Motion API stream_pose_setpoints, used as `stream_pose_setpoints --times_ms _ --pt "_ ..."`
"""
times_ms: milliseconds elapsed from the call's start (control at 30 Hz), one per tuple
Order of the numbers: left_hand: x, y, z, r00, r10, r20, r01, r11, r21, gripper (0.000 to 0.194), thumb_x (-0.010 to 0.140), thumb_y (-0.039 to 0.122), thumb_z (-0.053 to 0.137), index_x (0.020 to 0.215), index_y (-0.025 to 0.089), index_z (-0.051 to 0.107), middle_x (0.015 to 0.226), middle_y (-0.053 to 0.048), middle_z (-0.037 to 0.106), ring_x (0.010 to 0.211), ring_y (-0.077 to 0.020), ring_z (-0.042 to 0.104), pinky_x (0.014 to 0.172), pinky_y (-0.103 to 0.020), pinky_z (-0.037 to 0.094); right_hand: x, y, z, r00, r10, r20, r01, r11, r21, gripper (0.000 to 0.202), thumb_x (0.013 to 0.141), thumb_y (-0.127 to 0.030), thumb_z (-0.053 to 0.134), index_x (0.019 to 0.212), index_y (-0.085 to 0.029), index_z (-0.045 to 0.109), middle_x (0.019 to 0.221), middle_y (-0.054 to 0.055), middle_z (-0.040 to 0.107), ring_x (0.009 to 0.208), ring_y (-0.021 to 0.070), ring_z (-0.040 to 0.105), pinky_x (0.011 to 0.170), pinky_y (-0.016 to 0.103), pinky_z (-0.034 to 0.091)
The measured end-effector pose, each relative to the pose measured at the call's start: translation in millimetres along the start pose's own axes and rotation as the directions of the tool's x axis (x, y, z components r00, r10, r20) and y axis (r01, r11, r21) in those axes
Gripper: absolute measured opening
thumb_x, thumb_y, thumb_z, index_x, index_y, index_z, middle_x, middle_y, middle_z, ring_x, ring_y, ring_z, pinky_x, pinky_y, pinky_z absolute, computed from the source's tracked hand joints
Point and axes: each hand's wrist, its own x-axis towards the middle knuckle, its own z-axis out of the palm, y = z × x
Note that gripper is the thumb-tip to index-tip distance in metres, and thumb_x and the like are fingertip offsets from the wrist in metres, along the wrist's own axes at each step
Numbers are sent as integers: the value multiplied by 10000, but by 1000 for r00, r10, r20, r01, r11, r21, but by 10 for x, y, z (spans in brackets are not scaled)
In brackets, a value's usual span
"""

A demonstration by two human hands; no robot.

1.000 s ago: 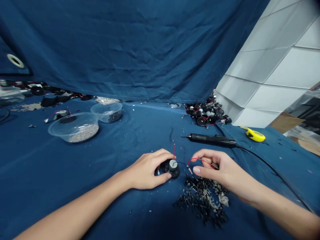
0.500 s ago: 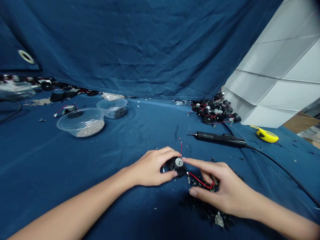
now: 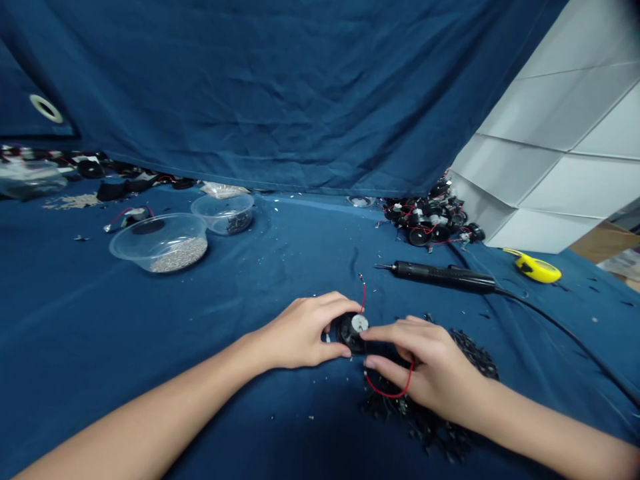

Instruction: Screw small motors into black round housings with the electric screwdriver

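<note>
My left hand is curled around a small black round part with a wide base and a pale grey, capped top, pressed to the blue cloth. A short red wire sticks out beyond it. From the right, my right hand reaches in, its index fingertip touching the grey cap. The thumb is extended below, apart from the index finger. A looped red wire runs from near that thumb up under the curled fingers, where its far end is hidden.
Small black pieces lie heaped under and around my right hand. Beyond are a black electric screwdriver with a cable, a yellow tool and a pile of wired black parts. Clear bowls stand left; white boxes rise right.
My right hand has shifted left and its index finger has moved onto the grey cap. The looped red wire has moved left and down with it. My left hand keeps its grip.
</note>
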Motion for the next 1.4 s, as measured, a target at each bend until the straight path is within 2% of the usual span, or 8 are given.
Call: stream_pose_setpoints --times_ms 300,467,633,767,867,1000,1200,1400 --pt "3 4 -7 1000 2 6 -2 1000 -15 536 781 340 697 1266 261 483 1222 -63 565 1050 -237 577 819 -323 491 -60 16 7 995 -10 98 15 999 -49 296 893 -344 565 1152 -203 572 642 3 607 581 149 548 640 308 404" --pt "2 2 -7 1000 -4 5 4 1000 -10 532 778 340 703 1257 255 486 1228 -56 567 1042 -230 580 815 -315 492 -138 -48 -154 952 260 164 -276 957 84 361 871 -317 583 1218 -252 508 615 -57 458 547 107 454 580 246 377" --pt "-1 3 -4 1000 -17 10 17 1000 1 545 769 350 714 1257 263 487 1243 -46 561 1030 -227 584 796 -306 494 -259 -85 -391 764 496 412 -641 650 407 247 840 -344 627 1056 -258 543 739 -39 451 645 99 420 604 216 372" --pt "0 -2 -2 1000 -17 10 17 1000 0 541 772 353 709 1258 267 489 1242 -49 561 932 -200 609 791 -317 496 -390 -32 -467 695 536 479 -694 329 640 239 739 -362 740 836 -205 589 748 -20 520 647 90 422 572 202 350" --pt "1 -3 0 1000 -17 12 17 1000 0 531 777 367 701 1254 264 492 1241 -55 562 837 -177 617 776 -323 500 -475 41 -483 663 559 499 -690 197 696 275 677 -343 793 862 -204 644 825 19 605 703 114 506 615 226 398" --pt "-1 1 -2 1000 -18 8 18 1000 13 548 767 378 710 1255 268 489 1243 -53 561 837 -181 619 770 -328 502 -520 142 -490 685 538 491 -628 94 772 312 664 -317 803 942 -252 676 829 28 659 693 134 574 656 273 457" --pt "-6 3 -8 1000 -5 1 5 1000 18 550 762 378 713 1256 271 496 1228 -56 572 933 -216 618 794 -339 498 -455 144 -489 746 547 381 -513 106 852 248 777 -291 707 1021 -315 670 1207 73 629 920 217 635 831 404 490" --pt "-6 0 -5 1000 0 7 0 1000 28 563 756 372 721 1259 268 490 1233 -52 568 967 -224 611 782 -330 498 -411 101 -473 769 514 381 -489 88 868 265 874 -274 601 1130 -336 628 898 30 692 775 161 627 750 338 497"
